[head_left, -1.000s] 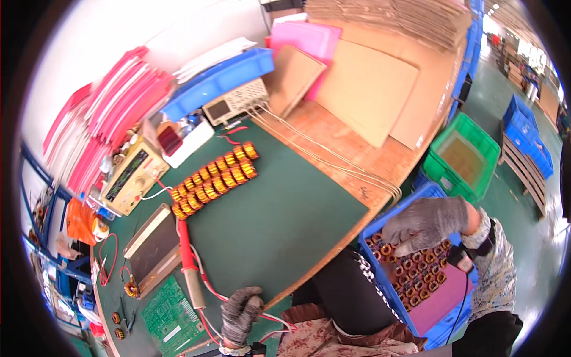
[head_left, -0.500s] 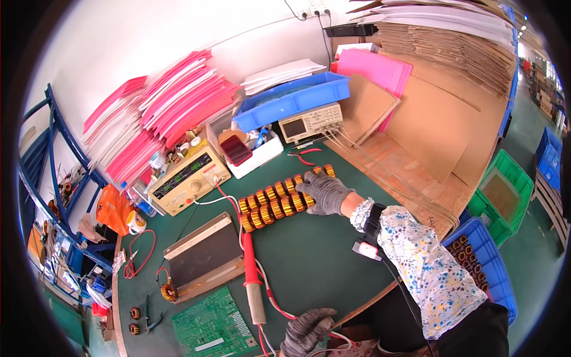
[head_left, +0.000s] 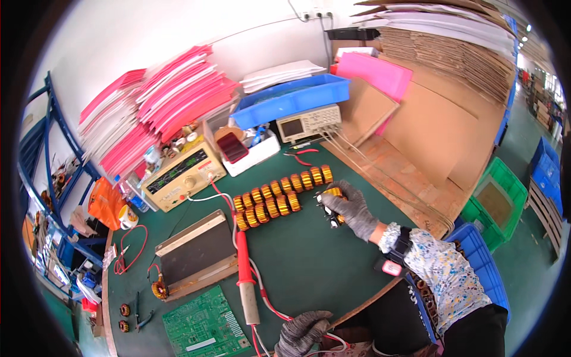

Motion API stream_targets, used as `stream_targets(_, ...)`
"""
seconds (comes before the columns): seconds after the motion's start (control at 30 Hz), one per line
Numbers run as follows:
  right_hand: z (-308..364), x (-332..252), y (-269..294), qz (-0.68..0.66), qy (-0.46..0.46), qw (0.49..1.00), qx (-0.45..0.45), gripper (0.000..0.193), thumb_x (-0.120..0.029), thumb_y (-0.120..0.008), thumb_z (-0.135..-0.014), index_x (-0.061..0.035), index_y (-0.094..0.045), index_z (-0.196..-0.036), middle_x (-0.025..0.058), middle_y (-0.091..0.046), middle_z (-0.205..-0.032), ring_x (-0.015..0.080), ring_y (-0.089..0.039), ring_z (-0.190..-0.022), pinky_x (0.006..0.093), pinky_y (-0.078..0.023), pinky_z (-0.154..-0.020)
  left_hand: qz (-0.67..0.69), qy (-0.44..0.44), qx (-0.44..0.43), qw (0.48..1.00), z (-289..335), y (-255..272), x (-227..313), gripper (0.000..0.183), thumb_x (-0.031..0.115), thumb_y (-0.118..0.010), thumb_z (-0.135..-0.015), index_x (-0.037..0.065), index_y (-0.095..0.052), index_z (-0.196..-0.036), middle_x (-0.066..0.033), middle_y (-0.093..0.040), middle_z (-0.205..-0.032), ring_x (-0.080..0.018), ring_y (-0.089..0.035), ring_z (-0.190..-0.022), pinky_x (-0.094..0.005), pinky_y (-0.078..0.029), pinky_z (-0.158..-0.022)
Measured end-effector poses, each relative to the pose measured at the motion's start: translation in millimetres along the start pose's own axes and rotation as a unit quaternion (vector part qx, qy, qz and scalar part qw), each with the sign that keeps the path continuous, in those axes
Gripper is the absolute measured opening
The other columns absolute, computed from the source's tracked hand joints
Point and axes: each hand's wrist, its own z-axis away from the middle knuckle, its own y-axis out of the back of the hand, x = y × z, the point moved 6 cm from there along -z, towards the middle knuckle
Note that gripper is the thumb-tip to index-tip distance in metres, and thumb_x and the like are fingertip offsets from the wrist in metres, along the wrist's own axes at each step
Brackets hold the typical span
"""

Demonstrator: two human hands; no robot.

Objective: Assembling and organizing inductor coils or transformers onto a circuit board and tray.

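Observation:
My right hand [head_left: 352, 209], in a grey glove, grips a few copper-wound toroidal coils [head_left: 333, 192] at the right end of two rows. Dark and white parts show at their undersides. The back row of coils [head_left: 285, 184] reaches farther right than the front row [head_left: 267, 210], which ends short of my hand. At the table's near edge, my gloved left hand [head_left: 304, 334] is curled. Red and white leads [head_left: 270, 303] run to it and come out beyond it; whether its fingers grip them is hidden. A red-and-white probe [head_left: 245, 268] lies left of it.
A green circuit board [head_left: 205, 324], a dark panel in a frame [head_left: 196, 247] and two loose coils [head_left: 124, 315] lie at left. A power supply [head_left: 184, 178], an oscilloscope [head_left: 309, 123], red-handled pliers [head_left: 303, 157] and a blue tray [head_left: 291, 98] stand behind. A blue bin [head_left: 485, 256] sits at right.
My right hand has closed on coils from the front row's right end and drawn them right and toward me, shortening that row. My left hand stays near the table edge.

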Motion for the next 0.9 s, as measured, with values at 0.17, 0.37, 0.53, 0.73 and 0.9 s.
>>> stream_targets(0.17, 79.9, 0.9, 16.3, -0.553, -0.221, 0.782, -0.181, 0.043, -0.044, -0.049, -0.09, -0.0065, -0.056, -0.108, 0.0139, -0.063, -0.093, 0.0266, -0.064, -0.075, 0.04, -0.056, -0.059, -0.006, 0.036, 0.004, 0.999, 1.1, 1.6, -3.8, 0.022, 0.017, -0.058, -0.088, 0.003, -0.061, -0.105, 0.0009, -0.059, -0.075, -0.0061, -0.052, -0.062, -0.0204, -0.042, -0.055)
stream_targets(0.37, 164.1, 2.3, 99.5, -0.572, -0.18, 0.79, -0.124, 0.052, -0.047, -0.05, -0.088, -0.002, -0.05, -0.114, 0.0177, -0.057, -0.102, 0.0278, -0.062, -0.081, 0.0385, -0.057, -0.06, -0.066, 0.062, 0.015, 0.996, -1.1, 1.9, -17.6, 0.024, 0.021, -0.057, -0.089, 0.003, -0.06, -0.105, -0.0016, -0.059, -0.074, -0.007, -0.05, -0.057, -0.0199, -0.041, -0.051)
stream_targets(0.53, 241.9, 20.7, 197.8, -0.354, -0.152, 0.916, 0.107, 0.039, -0.036, -0.06, -0.085, -0.0056, -0.053, -0.109, 0.0097, -0.062, -0.095, 0.0179, -0.063, -0.074, 0.0302, -0.054, -0.054, -0.098, 0.092, 0.017, 0.991, -3.9, 9.3, -29.8, 0.025, 0.022, -0.057, -0.09, 0.002, -0.059, -0.105, 0.0003, -0.058, -0.075, -0.0058, -0.048, -0.057, -0.019, -0.039, -0.051)
stream_targets(0.73, 393.7, 126.8, 362.1, 0.22, -0.209, 0.909, 0.286, 0.047, -0.036, -0.067, -0.08, -0.0057, -0.052, -0.113, 0.0051, -0.061, -0.094, 0.0213, -0.061, -0.08, 0.0356, -0.052, -0.07, -0.158, 0.086, 0.014, 0.984, -9.5, 9.1, -34.0, 0.026, 0.018, -0.054, -0.091, 0.002, -0.055, -0.111, -0.0063, -0.06, -0.088, -0.0095, -0.051, -0.067, -0.0215, -0.042, -0.052)
stream_targets(0.9, 474.3, 177.4, 388.4, 0.543, -0.519, 0.648, 0.124, 0.056, -0.033, -0.072, -0.07, -0.0057, -0.051, -0.114, 0.0127, -0.06, -0.102, 0.0295, -0.058, -0.097, 0.0397, -0.049, -0.08, -0.446, -0.221, -0.127, 0.858, -4.0, -8.9, -9.4, 0.038, 0.007, -0.05, -0.09, 0.009, -0.043, -0.127, -0.0201, -0.053, -0.112, -0.026, -0.058, -0.074, -0.0292, -0.049, -0.057)
